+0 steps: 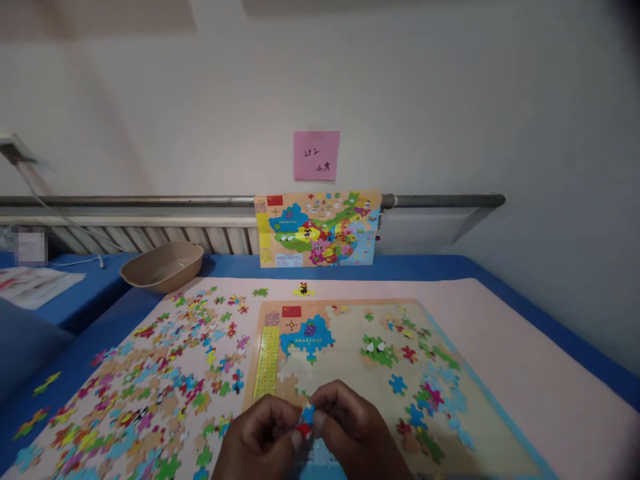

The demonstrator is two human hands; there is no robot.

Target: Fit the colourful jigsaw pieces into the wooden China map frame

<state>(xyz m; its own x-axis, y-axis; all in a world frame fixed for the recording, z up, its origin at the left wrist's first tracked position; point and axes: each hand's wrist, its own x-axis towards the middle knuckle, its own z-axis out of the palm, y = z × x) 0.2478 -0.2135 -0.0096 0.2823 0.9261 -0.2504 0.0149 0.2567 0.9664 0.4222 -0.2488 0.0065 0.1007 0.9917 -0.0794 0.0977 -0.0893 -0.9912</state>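
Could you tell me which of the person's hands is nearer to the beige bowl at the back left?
Left. The left hand lies on the side of the beige bowl; the right hand is beside it, farther right.

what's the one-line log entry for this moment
left hand: pinching puzzle piece | right hand: pinching same piece | over puzzle board

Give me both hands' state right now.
Left hand: closed, pinching the red puzzle piece.
Right hand: closed, pinching the blue puzzle piece.
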